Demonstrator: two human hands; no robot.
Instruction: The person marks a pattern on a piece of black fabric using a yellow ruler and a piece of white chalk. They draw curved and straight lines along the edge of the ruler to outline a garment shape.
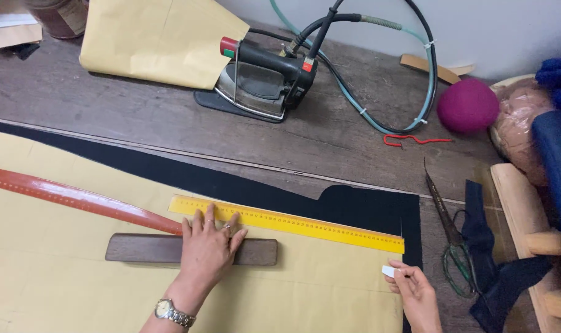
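Fig.: marking a straight edge on a pattern, seen from the head cam. Landmark = yellow ruler (286, 223).

Desk (169, 117): worn wood, carries everything. Black fabric (360, 206) lies under and beyond the ruler; tan paper pattern (58, 271) lies on it, nearer the person. Red curved ruler (71, 196) runs off left of the ruler; dark wood block (138, 248) sits just below it. Steam iron (262, 80) stands well above; shears (447, 228) to the right.

Technique (judged): keep firm, even downward pressure so the ruler can't pivot; draw chalk tight along the edge in one stroke.

Grip: left hand (207, 246) flat, fingers spread, pressing the ruler's left end and the block, grasping nothing. Right hand (413, 290) pinches white chalk (388, 271), just below the ruler's right end.
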